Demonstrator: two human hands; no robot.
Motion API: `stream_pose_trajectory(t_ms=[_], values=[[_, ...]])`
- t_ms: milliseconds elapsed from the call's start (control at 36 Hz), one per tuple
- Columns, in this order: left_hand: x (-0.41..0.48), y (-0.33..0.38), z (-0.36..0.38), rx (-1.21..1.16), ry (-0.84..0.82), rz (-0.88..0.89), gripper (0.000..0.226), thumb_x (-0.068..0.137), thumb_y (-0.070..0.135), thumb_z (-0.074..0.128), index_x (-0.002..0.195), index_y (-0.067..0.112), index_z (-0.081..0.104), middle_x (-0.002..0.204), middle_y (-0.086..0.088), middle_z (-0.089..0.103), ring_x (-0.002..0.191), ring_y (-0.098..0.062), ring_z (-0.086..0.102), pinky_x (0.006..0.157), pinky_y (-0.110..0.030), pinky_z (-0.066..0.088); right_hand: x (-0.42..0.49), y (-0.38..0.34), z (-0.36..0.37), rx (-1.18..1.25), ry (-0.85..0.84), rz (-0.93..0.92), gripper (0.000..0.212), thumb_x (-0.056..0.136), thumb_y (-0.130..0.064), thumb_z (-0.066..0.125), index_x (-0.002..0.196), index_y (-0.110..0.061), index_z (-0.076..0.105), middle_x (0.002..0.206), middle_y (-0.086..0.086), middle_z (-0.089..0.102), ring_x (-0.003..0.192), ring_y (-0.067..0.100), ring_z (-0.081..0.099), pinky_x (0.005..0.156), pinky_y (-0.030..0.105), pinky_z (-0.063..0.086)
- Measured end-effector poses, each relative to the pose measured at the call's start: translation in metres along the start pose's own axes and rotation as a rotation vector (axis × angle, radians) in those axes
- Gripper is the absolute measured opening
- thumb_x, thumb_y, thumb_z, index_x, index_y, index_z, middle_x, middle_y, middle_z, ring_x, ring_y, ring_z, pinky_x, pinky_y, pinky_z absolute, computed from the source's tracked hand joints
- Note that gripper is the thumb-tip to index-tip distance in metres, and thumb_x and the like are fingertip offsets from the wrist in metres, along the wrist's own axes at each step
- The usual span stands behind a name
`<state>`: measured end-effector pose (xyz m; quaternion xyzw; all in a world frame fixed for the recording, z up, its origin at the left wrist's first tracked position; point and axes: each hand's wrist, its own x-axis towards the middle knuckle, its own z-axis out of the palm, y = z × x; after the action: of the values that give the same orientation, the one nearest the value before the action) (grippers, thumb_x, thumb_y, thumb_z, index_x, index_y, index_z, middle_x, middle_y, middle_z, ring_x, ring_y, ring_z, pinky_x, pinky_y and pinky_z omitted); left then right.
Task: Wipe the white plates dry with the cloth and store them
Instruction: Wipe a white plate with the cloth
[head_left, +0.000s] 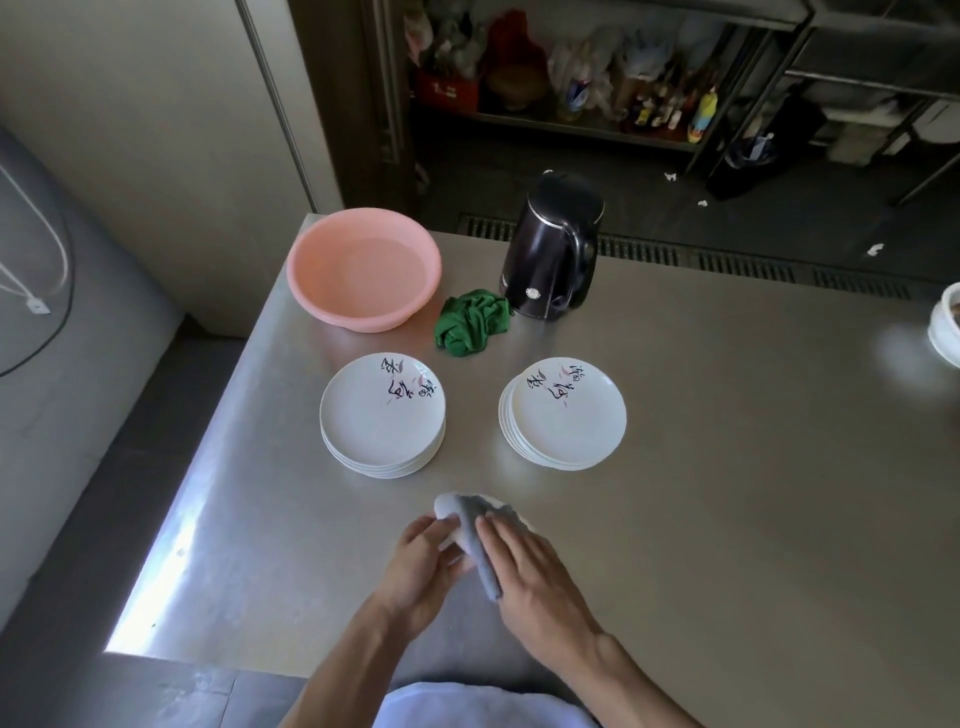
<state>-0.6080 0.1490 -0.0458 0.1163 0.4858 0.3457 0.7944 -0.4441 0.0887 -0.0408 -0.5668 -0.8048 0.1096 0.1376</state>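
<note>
Bottom centre: the left hand (421, 566) curls its fingers round a white plate (445, 512). The right hand (530, 571), fingers pressed together, flattens the grey cloth (480, 551) onto it. Two plate stacks (382, 415) (563, 413) sit mid-frame on the tabletop (727, 467).

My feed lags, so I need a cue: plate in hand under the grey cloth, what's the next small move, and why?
Probably rub the grey cloth across the plate with the right hand while the left hand grips its rim. The cloth lies over it, pressed flat, so wiping looks unfinished.
</note>
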Motion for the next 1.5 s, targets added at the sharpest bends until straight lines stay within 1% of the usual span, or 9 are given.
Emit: stream_pose_trajectory(t_ms=[167, 278, 444, 611, 750, 1000, 1194, 1333, 1500], values=[[0.011, -0.005, -0.002, 0.48, 0.259, 0.085, 0.022, 0.108, 0.029, 0.051, 0.129, 0.024, 0.054, 0.125, 0.005, 0.055, 0.121, -0.017, 0.049, 0.11, -0.043, 0.044, 0.03, 0.017, -0.023, 0.27, 0.082, 0.491, 0.045, 0.101, -0.012, 0.038, 0.142, -0.026, 0.05, 0.125, -0.003, 0.059, 0.095, 0.001, 0.054, 0.081, 0.011, 0.039], [0.004, -0.015, -0.013, 0.496, 0.128, -0.082, 0.035, 0.108, 0.044, 0.043, 0.121, 0.019, 0.065, 0.105, 0.0, 0.073, 0.095, -0.02, 0.069, 0.081, -0.041, 0.059, 0.035, 0.03, -0.024, 0.555, 0.196, 0.813, 0.019, 0.105, -0.025, 0.04, 0.102, -0.034, 0.056, 0.098, -0.011, 0.057, 0.088, 0.015, 0.058, 0.074, 0.032, 0.048], [-0.006, -0.017, -0.013, 0.374, 0.081, -0.115, 0.04, 0.107, 0.052, 0.04, 0.125, 0.026, 0.066, 0.113, -0.001, 0.077, 0.103, -0.025, 0.075, 0.077, -0.048, 0.063, 0.015, 0.034, -0.012, 0.642, 0.248, 1.03, 0.022, 0.105, -0.032, 0.037, 0.108, -0.022, 0.056, 0.099, -0.006, 0.058, 0.087, 0.018, 0.06, 0.073, 0.053, 0.058], [-0.01, -0.018, 0.004, 0.43, 0.177, -0.097, 0.039, 0.108, 0.048, 0.04, 0.119, 0.022, 0.068, 0.107, -0.003, 0.079, 0.098, -0.026, 0.075, 0.08, -0.048, 0.063, -0.007, 0.023, 0.015, 0.243, -0.036, 0.609, 0.049, 0.105, -0.026, 0.041, 0.152, -0.014, 0.036, 0.159, 0.006, 0.033, 0.148, 0.023, 0.027, 0.119, 0.028, 0.017], [-0.01, -0.018, 0.022, 0.452, 0.126, -0.047, 0.043, 0.111, 0.041, 0.038, 0.121, 0.013, 0.069, 0.106, -0.012, 0.078, 0.098, -0.033, 0.075, 0.071, -0.045, 0.064, 0.001, -0.004, 0.021, 0.273, -0.301, 0.365, 0.061, 0.108, -0.036, 0.027, 0.157, -0.018, -0.005, 0.161, -0.009, -0.018, 0.151, 0.009, -0.018, 0.122, 0.027, -0.011], [-0.008, 0.016, 0.016, 0.35, 0.245, 0.088, 0.043, 0.109, 0.047, 0.039, 0.117, 0.019, 0.07, 0.106, -0.002, 0.079, 0.098, -0.025, 0.076, 0.065, -0.04, 0.062, -0.019, 0.026, -0.006, -0.019, -0.251, 0.092, 0.058, 0.104, -0.043, 0.032, 0.153, -0.011, 0.036, 0.162, 0.001, 0.017, 0.151, 0.02, 0.022, 0.12, 0.035, 0.01], [-0.006, 0.011, 0.027, 0.354, 0.153, 0.051, 0.042, 0.11, 0.041, 0.04, 0.118, 0.015, 0.072, 0.107, -0.008, 0.079, 0.096, -0.028, 0.077, 0.068, -0.042, 0.062, 0.032, 0.018, -0.006, 0.065, -0.24, 0.319, 0.064, 0.106, -0.042, 0.029, 0.159, -0.016, 0.003, 0.162, 0.0, -0.016, 0.153, 0.02, -0.015, 0.122, 0.036, -0.015], [0.005, 0.02, 0.035, 0.14, 0.126, 0.105, 0.049, 0.112, 0.038, 0.034, 0.126, 0.004, 0.067, 0.119, -0.019, 0.074, 0.111, -0.032, 0.072, 0.077, -0.036, 0.062, 0.024, 0.005, -0.025, 0.092, -0.117, -0.089, 0.051, 0.106, -0.04, 0.038, 0.15, -0.016, 0.044, 0.159, -0.002, 0.035, 0.151, 0.013, 0.023, 0.123, 0.038, 0.014], [0.024, 0.035, 0.055, 0.076, 0.224, 0.213, 0.036, 0.111, 0.037, 0.038, 0.125, 0.017, 0.065, 0.115, -0.006, 0.076, 0.095, -0.02, 0.074, 0.064, -0.037, 0.061, -0.001, 0.029, -0.037, 0.26, 0.152, 0.121, 0.04, 0.103, -0.028, 0.045, 0.137, -0.013, 0.06, 0.147, -0.006, 0.052, 0.143, 0.011, 0.04, 0.118, 0.039, 0.031]])
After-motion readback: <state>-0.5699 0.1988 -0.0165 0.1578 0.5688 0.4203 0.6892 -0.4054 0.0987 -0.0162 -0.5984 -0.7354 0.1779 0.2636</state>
